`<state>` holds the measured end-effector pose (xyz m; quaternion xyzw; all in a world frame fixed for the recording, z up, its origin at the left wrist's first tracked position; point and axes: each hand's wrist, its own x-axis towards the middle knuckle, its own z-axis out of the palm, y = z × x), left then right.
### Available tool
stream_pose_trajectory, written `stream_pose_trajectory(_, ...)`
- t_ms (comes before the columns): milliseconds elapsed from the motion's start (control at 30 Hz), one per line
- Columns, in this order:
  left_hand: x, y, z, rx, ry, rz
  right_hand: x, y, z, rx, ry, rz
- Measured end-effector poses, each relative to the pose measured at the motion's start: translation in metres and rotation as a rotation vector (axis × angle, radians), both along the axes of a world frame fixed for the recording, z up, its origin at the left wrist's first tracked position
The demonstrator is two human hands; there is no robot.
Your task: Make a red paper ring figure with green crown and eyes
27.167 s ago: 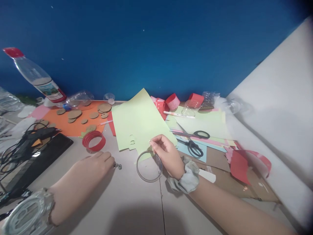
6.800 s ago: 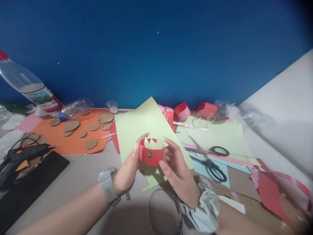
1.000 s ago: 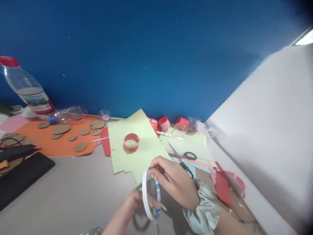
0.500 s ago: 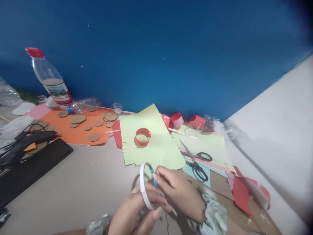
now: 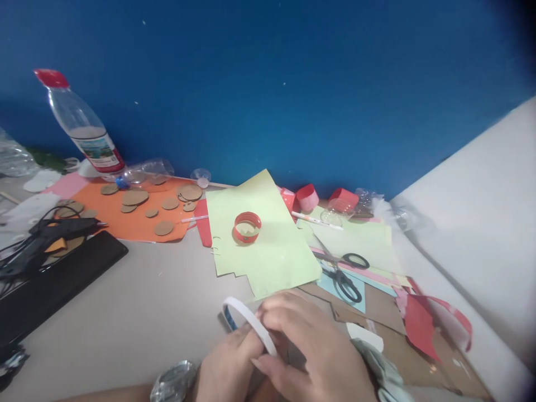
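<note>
A thin white band bent into a ring [image 5: 254, 322], with a blue patterned inner face, is held low at the front centre. My left hand [image 5: 226, 360], wearing a watch, is closed around its lower part from the left. From the right, my right hand [image 5: 312, 343] curls over the band, its thumb and fingers pinching the right side. My fingers hide part of the ring. Just beyond my hands, a red ring [image 5: 246, 239] stands on a pale yellow-green sheet of paper [image 5: 278, 265].
Black-handled scissors [image 5: 347, 287] lie right, near red paper scraps [image 5: 421, 329] and cardboard [image 5: 397, 357]. Cardboard discs [image 5: 163, 228] rest on orange paper [image 5: 121, 223] at left. Behind stands a red-capped bottle [image 5: 98, 148]. A glue gun [image 5: 71, 228] and a black slab [image 5: 96, 265] lie far left.
The white ring has tilted and turned leftward between my hands. My right hand has come in from the blue inner face and now covers the ring's right side. The view has shifted slightly.
</note>
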<state>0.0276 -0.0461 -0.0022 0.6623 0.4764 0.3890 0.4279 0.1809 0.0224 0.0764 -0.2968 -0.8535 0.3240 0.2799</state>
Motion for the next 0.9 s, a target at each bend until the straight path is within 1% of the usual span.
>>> stream_pose_trajectory(67, 0.003, -0.003, -0.011, -0.003, 0.127, 0.024, 0.002, 0.001, 0.005, 0.014, 0.013, -0.001)
stream_pose_trajectory(100, 0.003, -0.003, -0.016, 0.029, 0.151, 0.069, 0.003, 0.003, 0.007, 0.001, 0.018, -0.014)
stream_pose_trajectory(133, 0.003, -0.004, -0.021, 0.078, 0.147, 0.095, 0.004, 0.004, 0.009, -0.02, 0.028, -0.035)
stream_pose_trajectory(167, 0.003, -0.003, -0.024, 0.131, 0.126, 0.095, 0.005, 0.006, 0.011, -0.041, 0.041, -0.051)
stream_pose_trajectory(233, 0.002, -0.002, -0.027, 0.252, 0.063, 0.042, 0.006, 0.008, 0.013, -0.07, 0.06, -0.029)
stream_pose_trajectory(267, 0.002, -0.002, -0.025, 0.285, 0.041, 0.041, 0.005, 0.009, 0.013, -0.067, 0.056, 0.007)
stream_pose_trajectory(300, 0.002, -0.002, -0.022, 0.277, 0.038, 0.066, 0.004, 0.009, 0.013, -0.051, 0.043, 0.047)
stream_pose_trajectory(367, 0.002, -0.002, -0.014, 0.263, 0.035, 0.11, 0.001, 0.007, 0.013, -0.012, 0.004, 0.068)
stream_pose_trajectory(400, 0.003, -0.003, -0.01, 0.23, 0.044, 0.126, 0.0, 0.006, 0.012, -0.004, -0.015, 0.05)
stream_pose_trajectory(467, 0.006, -0.004, -0.006, 0.17, 0.06, 0.115, -0.004, 0.002, 0.011, -0.011, -0.046, 0.002)
stream_pose_trajectory(533, 0.009, -0.004, -0.006, 0.12, 0.08, 0.088, -0.006, -0.002, 0.01, -0.027, -0.081, -0.058)
stream_pose_trajectory(600, 0.011, -0.004, -0.008, 0.098, 0.107, 0.098, -0.007, -0.006, 0.009, -0.023, -0.108, -0.111)
stream_pose_trajectory(700, 0.009, -0.003, -0.005, 0.065, 0.165, 0.132, -0.007, -0.008, 0.006, -0.003, -0.095, -0.109)
stream_pose_trajectory(733, 0.007, -0.003, -0.002, 0.052, 0.196, 0.11, -0.006, -0.008, 0.005, 0.012, -0.082, -0.101)
stream_pose_trajectory(833, 0.002, -0.003, 0.009, 0.06, 0.266, -0.014, -0.003, -0.005, 0.003, 0.062, -0.054, -0.108)
stream_pose_trajectory(900, 0.0, -0.004, 0.017, 0.111, 0.275, -0.018, 0.0, -0.002, 0.001, 0.079, -0.062, -0.127)
